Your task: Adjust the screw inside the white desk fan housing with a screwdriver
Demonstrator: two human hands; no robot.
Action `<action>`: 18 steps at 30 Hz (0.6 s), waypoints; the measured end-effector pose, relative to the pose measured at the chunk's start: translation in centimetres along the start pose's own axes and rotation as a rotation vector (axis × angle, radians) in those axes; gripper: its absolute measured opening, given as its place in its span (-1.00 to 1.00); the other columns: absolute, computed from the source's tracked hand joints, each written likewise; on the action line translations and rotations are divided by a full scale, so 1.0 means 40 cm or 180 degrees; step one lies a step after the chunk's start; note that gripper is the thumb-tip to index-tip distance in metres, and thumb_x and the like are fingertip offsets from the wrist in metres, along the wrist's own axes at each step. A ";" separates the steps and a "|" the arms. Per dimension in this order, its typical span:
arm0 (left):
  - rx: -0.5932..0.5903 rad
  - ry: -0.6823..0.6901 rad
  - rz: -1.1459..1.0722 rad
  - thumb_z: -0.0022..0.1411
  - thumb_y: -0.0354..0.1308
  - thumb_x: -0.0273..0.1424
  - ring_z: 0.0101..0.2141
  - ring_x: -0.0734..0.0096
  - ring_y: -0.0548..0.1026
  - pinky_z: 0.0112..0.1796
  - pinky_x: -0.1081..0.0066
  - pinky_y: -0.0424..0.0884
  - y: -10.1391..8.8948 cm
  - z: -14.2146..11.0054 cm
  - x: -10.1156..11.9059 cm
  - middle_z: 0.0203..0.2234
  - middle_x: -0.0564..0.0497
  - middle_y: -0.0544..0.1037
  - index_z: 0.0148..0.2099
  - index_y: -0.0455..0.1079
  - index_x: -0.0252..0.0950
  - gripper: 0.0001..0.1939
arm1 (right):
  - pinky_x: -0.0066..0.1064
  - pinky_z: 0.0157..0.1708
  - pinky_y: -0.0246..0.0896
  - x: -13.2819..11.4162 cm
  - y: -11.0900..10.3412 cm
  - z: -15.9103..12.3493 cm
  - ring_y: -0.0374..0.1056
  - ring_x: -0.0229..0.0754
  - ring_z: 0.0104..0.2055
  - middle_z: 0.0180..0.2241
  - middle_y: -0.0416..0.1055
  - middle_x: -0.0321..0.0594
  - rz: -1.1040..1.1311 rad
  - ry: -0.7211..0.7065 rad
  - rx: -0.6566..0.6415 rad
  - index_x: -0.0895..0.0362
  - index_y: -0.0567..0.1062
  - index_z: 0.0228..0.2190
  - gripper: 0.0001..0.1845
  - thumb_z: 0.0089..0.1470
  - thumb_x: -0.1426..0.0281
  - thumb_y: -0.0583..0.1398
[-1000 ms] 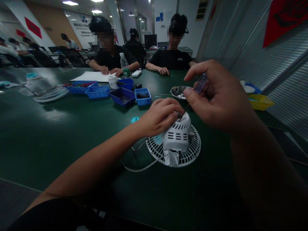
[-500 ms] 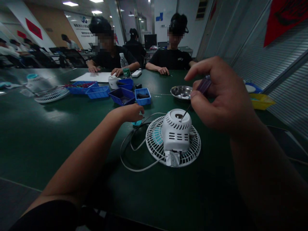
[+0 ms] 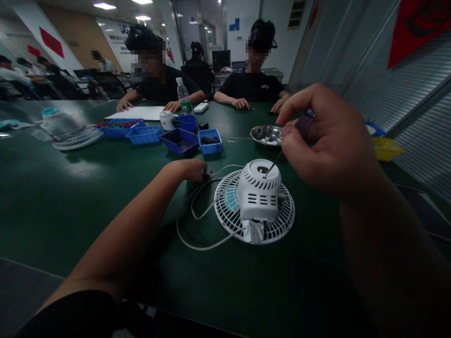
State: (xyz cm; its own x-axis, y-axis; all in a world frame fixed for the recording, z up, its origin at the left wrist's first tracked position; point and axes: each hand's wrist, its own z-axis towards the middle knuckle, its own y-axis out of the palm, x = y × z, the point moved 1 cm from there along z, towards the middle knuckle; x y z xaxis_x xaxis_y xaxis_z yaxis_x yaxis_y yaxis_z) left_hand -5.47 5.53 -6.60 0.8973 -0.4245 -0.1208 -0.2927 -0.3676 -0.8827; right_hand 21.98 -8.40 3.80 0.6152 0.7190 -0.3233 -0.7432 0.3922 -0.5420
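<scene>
A white fan motor housing stands on a round fan guard, with light-blue blades visible through the bars. My right hand is closed around the purple handle of a screwdriver. The screwdriver leans, its tip at the top of the housing beside a round opening. To the left of the guard, my left hand is low at the table with its fingers curled at a small dark thing, whose kind I cannot make out. A pale cable loops between this hand and the housing.
Several blue bins stand beyond my left hand, near a bottle. A metal bowl with small white parts sits behind the housing. Another fan assembly lies at left, a yellow bin at right. Two people sit across the table.
My left hand has lowered and moved slightly left, covering the cyan thing that showed below it. The screwdriver tip stays at the housing while my right hand shifts slightly right.
</scene>
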 end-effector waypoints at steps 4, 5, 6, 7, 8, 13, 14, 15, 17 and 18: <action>-0.0002 0.0011 0.0038 0.14 0.20 -0.33 -0.03 0.14 0.64 -0.08 0.37 0.54 0.002 0.007 -0.005 0.12 -0.19 0.63 0.29 0.45 -0.24 -0.36 | -0.44 -0.50 0.04 0.004 -0.005 0.001 0.15 -0.33 -0.44 -0.39 0.31 -0.30 -0.0038 -0.0001 -0.0006 0.05 0.47 -0.25 -0.83 0.07 0.49 0.24; -0.0001 0.0011 0.0035 0.14 0.20 -0.33 -0.03 0.13 0.64 -0.07 0.36 0.54 0.001 0.006 -0.005 0.13 -0.20 0.63 0.29 0.45 -0.25 -0.36 | -0.43 -0.50 0.04 0.002 -0.006 0.002 0.17 -0.32 -0.43 -0.40 0.31 -0.30 -0.0041 -0.0012 -0.0029 0.05 0.47 -0.25 -0.82 0.06 0.51 0.23; 0.0000 0.0010 0.0028 0.14 0.20 -0.33 -0.02 0.12 0.64 -0.06 0.35 0.54 0.001 0.006 -0.005 0.14 -0.21 0.62 0.30 0.45 -0.25 -0.36 | -0.42 -0.50 0.05 0.001 -0.006 0.002 0.19 -0.30 -0.42 -0.41 0.31 -0.29 -0.0039 -0.0025 -0.0066 0.06 0.47 -0.25 -0.82 0.07 0.51 0.23; 0.0000 0.0010 0.0018 0.14 0.20 -0.33 -0.01 0.11 0.64 -0.05 0.34 0.54 0.000 0.004 -0.005 0.14 -0.21 0.62 0.30 0.45 -0.26 -0.35 | -0.42 -0.49 0.06 -0.001 -0.006 0.003 0.20 -0.29 -0.41 -0.42 0.32 -0.29 -0.0032 -0.0041 -0.0101 0.06 0.47 -0.24 -0.82 0.09 0.51 0.23; -0.0005 0.0009 0.0003 0.14 0.20 -0.32 0.00 0.10 0.64 -0.05 0.34 0.54 -0.001 0.003 -0.004 0.15 -0.22 0.62 0.31 0.45 -0.26 -0.34 | -0.41 -0.49 0.07 -0.002 -0.004 0.003 0.21 -0.30 -0.42 -0.41 0.33 -0.29 -0.0022 -0.0053 -0.0143 0.06 0.47 -0.22 -0.83 0.11 0.50 0.23; -0.0085 -0.0015 -0.0141 0.16 0.21 -0.28 -0.04 0.11 0.66 -0.04 0.34 0.55 -0.006 -0.007 0.000 0.11 -0.21 0.64 0.39 0.38 -0.27 -0.27 | -0.41 -0.48 0.08 0.012 0.014 -0.005 0.19 -0.36 -0.46 -0.28 0.36 -0.34 0.0122 -0.0042 -0.0256 -0.01 0.35 0.07 -0.63 0.23 0.39 0.20; -0.0105 -0.0026 -0.0169 0.16 0.22 -0.28 -0.05 0.12 0.66 -0.04 0.34 0.55 -0.007 -0.008 0.000 0.11 -0.21 0.65 0.40 0.37 -0.26 -0.26 | -0.41 -0.48 0.09 0.015 0.018 -0.007 0.21 -0.35 -0.45 -0.27 0.36 -0.34 0.0166 -0.0044 -0.0280 -0.02 0.32 0.11 -0.59 0.25 0.37 0.20; -0.0120 -0.0036 -0.0194 0.16 0.23 -0.27 -0.06 0.12 0.67 -0.04 0.34 0.55 -0.008 -0.010 0.001 0.11 -0.20 0.65 0.40 0.37 -0.25 -0.25 | -0.41 -0.48 0.10 0.017 0.021 -0.008 0.24 -0.34 -0.44 -0.28 0.35 -0.35 0.0194 -0.0057 -0.0301 -0.03 0.31 0.12 -0.57 0.25 0.36 0.20; -0.0150 -0.0051 -0.0239 0.14 0.25 -0.27 -0.07 0.13 0.67 -0.03 0.34 0.55 -0.010 -0.014 0.002 0.11 -0.19 0.65 0.41 0.37 -0.23 -0.23 | -0.41 -0.47 0.13 0.014 0.021 -0.010 0.27 -0.32 -0.41 -0.30 0.34 -0.35 0.0192 -0.0094 -0.0316 -0.03 0.33 0.11 -0.57 0.22 0.41 0.20; -0.0169 -0.0062 -0.0261 0.14 0.25 -0.27 -0.08 0.13 0.67 -0.04 0.34 0.55 -0.012 -0.017 0.003 0.11 -0.19 0.65 0.41 0.36 -0.22 -0.23 | -0.42 -0.46 0.13 0.011 0.019 -0.009 0.27 -0.33 -0.40 -0.31 0.34 -0.35 0.0171 -0.0101 -0.0312 -0.03 0.36 0.10 -0.56 0.19 0.45 0.20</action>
State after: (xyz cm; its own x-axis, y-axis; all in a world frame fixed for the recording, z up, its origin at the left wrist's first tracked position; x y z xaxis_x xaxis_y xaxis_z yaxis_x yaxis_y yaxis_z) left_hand -5.44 5.10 -5.89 0.9251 -0.3751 -0.0585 -0.2348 -0.4441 -0.8647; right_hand 21.77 -8.00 2.95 0.5655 0.7558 -0.3301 -0.7446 0.2958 -0.5984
